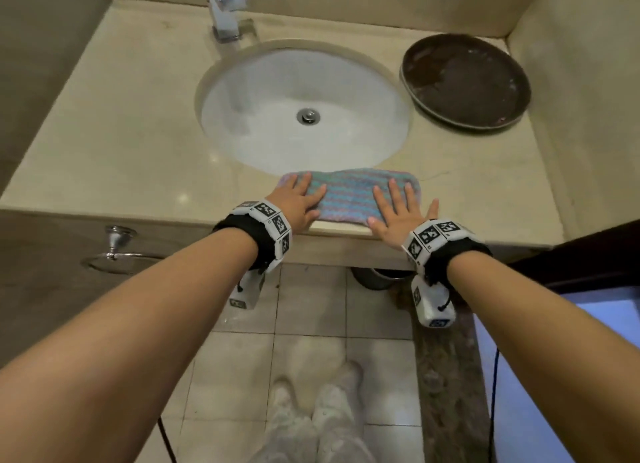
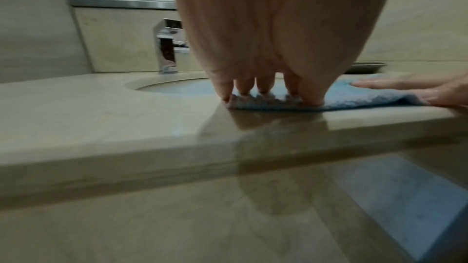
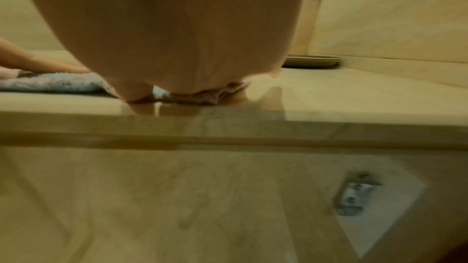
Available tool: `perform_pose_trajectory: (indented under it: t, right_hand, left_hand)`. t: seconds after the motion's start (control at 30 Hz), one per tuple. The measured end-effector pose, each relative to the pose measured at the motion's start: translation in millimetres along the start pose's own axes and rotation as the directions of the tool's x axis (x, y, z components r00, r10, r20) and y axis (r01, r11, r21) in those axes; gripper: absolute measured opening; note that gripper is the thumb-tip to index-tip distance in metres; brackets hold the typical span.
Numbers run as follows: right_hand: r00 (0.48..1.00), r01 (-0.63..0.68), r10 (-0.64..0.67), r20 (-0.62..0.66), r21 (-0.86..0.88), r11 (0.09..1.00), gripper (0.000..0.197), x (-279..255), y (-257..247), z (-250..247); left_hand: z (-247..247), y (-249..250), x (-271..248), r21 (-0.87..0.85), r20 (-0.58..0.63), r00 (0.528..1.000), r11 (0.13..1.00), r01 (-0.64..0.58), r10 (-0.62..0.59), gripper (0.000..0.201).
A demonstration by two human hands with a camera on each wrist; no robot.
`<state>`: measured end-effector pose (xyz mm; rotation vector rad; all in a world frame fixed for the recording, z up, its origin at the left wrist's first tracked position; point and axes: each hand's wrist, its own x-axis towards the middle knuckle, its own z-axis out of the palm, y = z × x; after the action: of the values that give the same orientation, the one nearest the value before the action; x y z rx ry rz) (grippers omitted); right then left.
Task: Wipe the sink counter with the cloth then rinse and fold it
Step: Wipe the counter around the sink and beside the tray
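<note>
Both palms flat, fingers straight and slightly spread: left hand [image 1: 300,203] and right hand [image 1: 398,213] press the pastel blue-pink striped knitted cloth [image 1: 349,198] under the fingers, at the beige stone counter [image 1: 114,158] front edge. Looks like the fold step, smoothing; next move calls for pinching one end and doubling it over. Long axis runs hand to hand. Beyond the fingertips: white oval basin [image 1: 277,92], then chrome tap [image 1: 225,9].
</note>
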<state>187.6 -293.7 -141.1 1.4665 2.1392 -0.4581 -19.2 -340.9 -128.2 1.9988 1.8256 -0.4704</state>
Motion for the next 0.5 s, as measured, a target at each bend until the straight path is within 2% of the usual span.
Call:
perform_pose_trajectory:
  t: [0.27, 0.37, 0.47, 0.5]
  right_hand:
    - [0.986, -0.164, 0.166, -0.006, 0.121, 0.979, 0.063, 0.1, 91.1, -0.7]
    - [0.981, -0.186, 0.191, -0.022, 0.149, 0.971, 0.065, 6.1, 109.6, -2.8]
    - [0.978, -0.189, 0.202, -0.059, 0.172, 0.967, 0.076, 19.4, 123.8, -6.3]
    - [0.977, -0.186, 0.201, -0.068, 0.185, 0.965, 0.086, 23.3, 127.8, -9.3]
  left_hand:
    - [-28.0, 79.4, 65.6, 0.011, 0.013, 0.992, 0.992, -0.125, 0.125, 0.059]
    - [-41.0, 94.0, 89.2, -0.060, 0.045, 0.989, 0.989, -0.137, 0.140, 0.060]
    - [-46.7, 102.6, 110.6, -0.143, 0.030, 0.991, 0.981, -0.128, 0.133, 0.060]
    - [-48.3, 105.1, 116.4, -0.161, 0.025, 0.991, 0.979, -0.123, 0.129, 0.060]
